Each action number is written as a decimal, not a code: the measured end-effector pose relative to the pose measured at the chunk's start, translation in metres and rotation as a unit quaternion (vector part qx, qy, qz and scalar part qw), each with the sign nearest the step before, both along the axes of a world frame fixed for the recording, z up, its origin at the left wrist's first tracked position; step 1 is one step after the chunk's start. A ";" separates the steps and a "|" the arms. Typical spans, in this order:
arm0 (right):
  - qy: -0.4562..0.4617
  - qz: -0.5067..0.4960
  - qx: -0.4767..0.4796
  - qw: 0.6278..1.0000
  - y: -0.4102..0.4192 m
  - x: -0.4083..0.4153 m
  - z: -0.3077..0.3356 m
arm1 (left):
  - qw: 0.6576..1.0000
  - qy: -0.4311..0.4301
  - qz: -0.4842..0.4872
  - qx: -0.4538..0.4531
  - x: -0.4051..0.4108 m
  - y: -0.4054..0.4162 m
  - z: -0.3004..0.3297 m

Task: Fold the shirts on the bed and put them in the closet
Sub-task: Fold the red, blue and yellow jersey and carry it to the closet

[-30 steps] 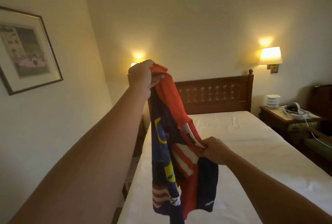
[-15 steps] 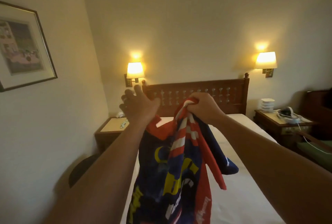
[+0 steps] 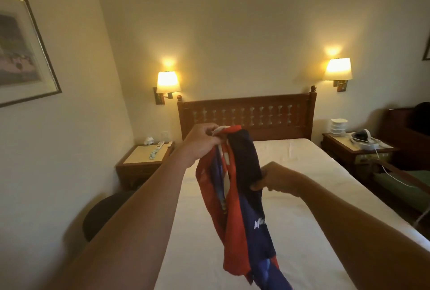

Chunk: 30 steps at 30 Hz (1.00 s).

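Since half a second ago the right hand (image 3: 278, 179) has dropped lower and now pinches the shirt (image 3: 242, 196) at its dark side edge. Left hand (image 3: 202, 142) has closed, fingers clamped on the top. Bunched, the red and navy shirt hangs over the bed (image 3: 314, 208).

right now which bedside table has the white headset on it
The bedside table right of the bed; the white headset lies on it with stacked white containers. The left table holds only small items.
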State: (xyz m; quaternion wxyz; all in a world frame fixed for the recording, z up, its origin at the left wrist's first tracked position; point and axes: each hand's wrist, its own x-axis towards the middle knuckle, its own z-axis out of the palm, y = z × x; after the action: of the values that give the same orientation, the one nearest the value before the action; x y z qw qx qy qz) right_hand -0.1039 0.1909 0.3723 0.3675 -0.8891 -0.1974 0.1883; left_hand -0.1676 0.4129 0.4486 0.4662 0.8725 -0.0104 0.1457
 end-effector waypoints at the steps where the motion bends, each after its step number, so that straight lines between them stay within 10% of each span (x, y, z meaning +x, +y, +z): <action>1: -0.001 -0.025 0.014 1.000 -0.002 0.000 -0.007 | 1.000 -0.002 0.002 -0.001 -0.001 0.004 0.000; 6: -0.057 -0.159 0.254 0.952 0.003 0.006 0.024 | 0.990 0.074 0.070 0.095 -0.005 0.031 -0.012; 10: -0.201 -0.061 0.190 0.959 0.034 0.002 0.067 | 0.956 0.162 0.119 0.212 -0.001 0.043 -0.027; 14: -0.298 0.034 0.144 0.943 0.068 -0.008 0.089 | 0.980 0.162 -0.102 -0.052 -0.007 0.017 -0.019; 19: -0.363 0.012 0.154 0.919 0.078 -0.006 0.089 | 0.991 0.126 -0.049 -0.017 0.006 -0.003 -0.025; 26: -0.097 -0.179 0.342 0.918 0.025 0.003 -0.001 | 0.994 0.042 0.087 -0.049 0.014 -0.003 -0.017; 30: 0.032 -0.098 0.229 0.968 0.016 -0.009 -0.051 | 0.990 0.014 0.110 -0.090 0.018 -0.004 -0.006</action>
State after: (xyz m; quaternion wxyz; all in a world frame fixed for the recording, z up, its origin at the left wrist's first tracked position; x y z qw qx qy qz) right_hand -0.1124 0.2065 0.3216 0.5845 -0.7894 -0.1356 0.1298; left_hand -0.1498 0.4089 0.4422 0.5239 0.8249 0.1056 0.1840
